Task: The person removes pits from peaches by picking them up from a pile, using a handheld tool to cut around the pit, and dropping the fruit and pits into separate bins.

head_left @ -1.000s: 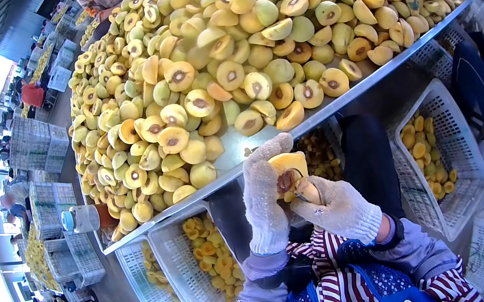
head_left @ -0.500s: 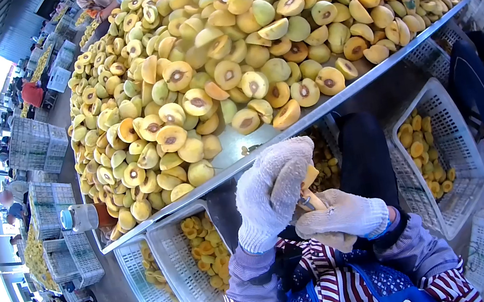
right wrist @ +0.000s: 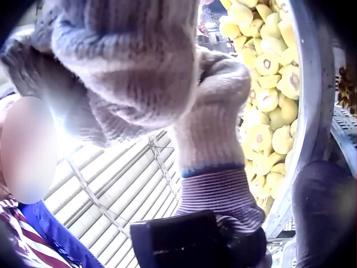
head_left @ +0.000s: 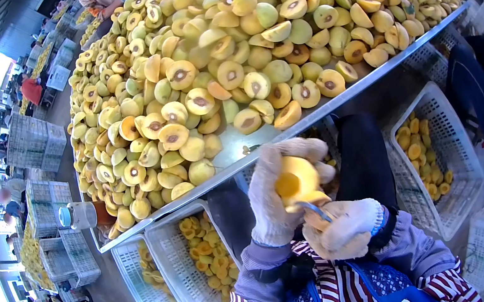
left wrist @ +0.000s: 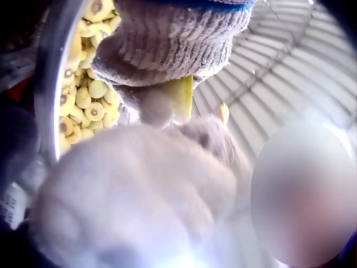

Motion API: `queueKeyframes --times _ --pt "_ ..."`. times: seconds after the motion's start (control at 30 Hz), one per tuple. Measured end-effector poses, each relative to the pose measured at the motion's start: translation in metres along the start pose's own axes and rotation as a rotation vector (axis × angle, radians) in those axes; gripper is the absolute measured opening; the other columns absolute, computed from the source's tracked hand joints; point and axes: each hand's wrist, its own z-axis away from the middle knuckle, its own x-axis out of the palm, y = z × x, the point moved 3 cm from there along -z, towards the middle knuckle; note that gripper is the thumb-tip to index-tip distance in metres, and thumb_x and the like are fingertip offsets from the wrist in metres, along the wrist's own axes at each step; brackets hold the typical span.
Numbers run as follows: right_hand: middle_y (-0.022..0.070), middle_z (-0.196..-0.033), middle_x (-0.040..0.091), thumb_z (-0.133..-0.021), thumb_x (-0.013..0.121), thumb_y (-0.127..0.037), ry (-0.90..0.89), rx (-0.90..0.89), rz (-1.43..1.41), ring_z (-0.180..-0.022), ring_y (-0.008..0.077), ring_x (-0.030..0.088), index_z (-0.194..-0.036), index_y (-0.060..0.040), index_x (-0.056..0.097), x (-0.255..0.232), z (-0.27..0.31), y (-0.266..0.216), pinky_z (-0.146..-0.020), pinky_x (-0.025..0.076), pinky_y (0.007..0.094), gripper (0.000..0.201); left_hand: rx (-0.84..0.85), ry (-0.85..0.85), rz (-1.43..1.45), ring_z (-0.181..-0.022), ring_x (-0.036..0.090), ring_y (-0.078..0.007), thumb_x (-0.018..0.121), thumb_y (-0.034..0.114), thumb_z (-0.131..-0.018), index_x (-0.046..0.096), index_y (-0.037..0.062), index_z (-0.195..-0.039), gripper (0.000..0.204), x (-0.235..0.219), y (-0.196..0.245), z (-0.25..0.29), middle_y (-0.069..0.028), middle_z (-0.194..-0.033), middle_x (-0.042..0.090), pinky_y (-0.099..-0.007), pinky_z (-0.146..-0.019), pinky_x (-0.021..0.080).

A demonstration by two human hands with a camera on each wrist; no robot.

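The gloved left hand (head_left: 267,195) grips a yellow fruit half (head_left: 302,173), its smooth hollow facing the head camera. Just below, the gloved right hand (head_left: 346,232) curls round a small tool with a curved metal blade (head_left: 316,210), its upper end at the fruit's lower edge. In the left wrist view, a strip of the fruit (left wrist: 184,99) shows between two gloves, one blurred. The right wrist view has the right hand (right wrist: 128,72) close up, with the left hand (right wrist: 215,111) behind; fruit and tool are hidden there.
A metal-edged table (head_left: 348,95) bears a large heap of halved fruit (head_left: 229,75). Below it stand white crates (head_left: 177,277) with fruit, another crate (head_left: 442,162) at right. A jar (head_left: 81,215) is at the table's left corner. Other people sit beyond.
The fruit half, mostly covered by the left hand half a second ago, now shows its hollow; a brown centre showed earlier. The right hand has turned and moved slightly lower with the tool.
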Motion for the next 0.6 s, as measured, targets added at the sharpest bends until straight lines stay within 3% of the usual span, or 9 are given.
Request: queueKeyframes --times 0.17,0.23,0.3,0.33,0.4,0.47,0.5,0.57,0.6 --pt "-0.0024 -0.054 0.051 -0.094 0.065 -0.03 0.095 0.188 0.177 -0.038 0.0061 0.043 -0.086 -0.0055 0.059 0.007 -0.001 -0.011 -0.035 0.031 0.022 0.026 0.354 0.544 -0.168 -0.081 0.069 -0.0201 0.045 0.05 -0.102 0.061 0.0004 -0.114 0.053 -0.06 0.027 0.036 -0.0151 -0.104 0.067 -0.0285 -0.055 0.058" --pt "-0.0029 -0.053 0.049 -0.093 0.066 -0.03 0.215 0.262 0.189 -0.039 0.0057 0.042 -0.085 -0.0066 0.059 -0.001 -0.002 -0.005 -0.035 0.03 0.0214 0.026 0.562 0.778 -0.511 -0.099 0.067 -0.0267 0.057 0.039 -0.099 0.061 0.0024 -0.117 0.041 -0.129 0.05 0.066 -0.0176 -0.114 0.065 -0.0376 -0.075 0.06" --pt "-0.0034 -0.055 0.049 -0.093 0.065 -0.031 0.206 0.236 0.21 -0.039 0.0057 0.042 -0.088 -0.0084 0.058 -0.004 -0.006 -0.005 -0.035 0.03 0.021 0.024 0.681 1.128 -2.175 -0.116 0.059 -0.0348 0.068 0.023 -0.092 0.062 0.0047 -0.117 0.033 -0.15 0.069 0.077 -0.0185 -0.124 0.062 -0.0432 -0.097 0.051" --pt "-0.0032 -0.056 0.049 -0.093 0.065 -0.032 0.21 0.256 0.233 -0.039 0.0057 0.042 -0.088 -0.0087 0.058 -0.003 -0.01 -0.007 -0.035 0.03 0.021 0.024 0.727 1.197 -2.149 -0.124 0.054 -0.0387 0.074 0.012 -0.083 0.063 0.0071 -0.117 0.036 -0.151 0.065 0.072 -0.0184 -0.132 0.058 -0.0434 -0.107 0.042" --pt "-0.0028 -0.059 0.05 -0.093 0.065 -0.034 0.216 0.298 0.278 -0.041 0.0053 0.043 -0.095 -0.0095 0.057 -0.005 -0.017 -0.007 -0.036 0.031 0.0205 0.026 0.847 0.901 -1.877 -0.122 0.058 -0.0307 0.079 0.016 -0.08 0.063 0.0114 -0.121 0.044 -0.141 0.052 0.042 -0.014 -0.132 0.06 -0.0393 -0.102 0.047" --pt "-0.0031 -0.059 0.05 -0.094 0.065 -0.035 0.273 0.29 0.315 -0.042 0.0048 0.044 -0.098 -0.0098 0.056 -0.002 -0.018 -0.014 -0.037 0.031 0.02 0.027 0.653 0.626 -1.55 -0.119 0.059 -0.0262 0.076 0.007 -0.081 0.064 0.0076 -0.121 0.042 -0.111 0.036 -0.004 -0.0136 -0.128 0.063 -0.0353 -0.102 0.046" --pt "-0.0032 -0.06 0.05 -0.094 0.065 -0.036 0.302 0.284 0.333 -0.042 0.0046 0.044 -0.099 -0.01 0.056 -0.001 -0.018 -0.017 -0.037 0.032 0.0197 0.028 0.648 0.567 -1.502 -0.119 0.06 -0.0271 0.076 0.014 -0.082 0.064 0.0072 -0.119 0.04 -0.108 0.028 -0.031 -0.0135 -0.129 0.063 -0.0365 -0.099 0.048" --pt "-0.0038 -0.06 0.05 -0.094 0.065 -0.038 0.331 0.242 0.35 -0.043 0.0043 0.044 -0.102 -0.0104 0.055 -0.007 -0.015 -0.018 -0.038 0.031 0.019 0.03 0.626 0.572 -1.791 -0.117 0.059 -0.0352 0.076 0.03 -0.081 0.054 0.0101 -0.13 0.057 -0.11 0.016 -0.082 -0.0172 -0.136 0.054 -0.0422 -0.092 0.052" --pt "-0.0039 -0.06 0.05 -0.094 0.065 -0.038 0.356 0.242 0.354 -0.043 0.0043 0.044 -0.102 -0.0104 0.055 -0.009 -0.012 -0.019 -0.038 0.032 0.0188 0.031 0.405 0.577 -1.855 -0.117 0.059 -0.0357 0.077 0.031 -0.08 0.052 0.0106 -0.131 0.06 -0.106 0.01 -0.102 -0.0186 -0.138 0.052 -0.0422 -0.092 0.052"
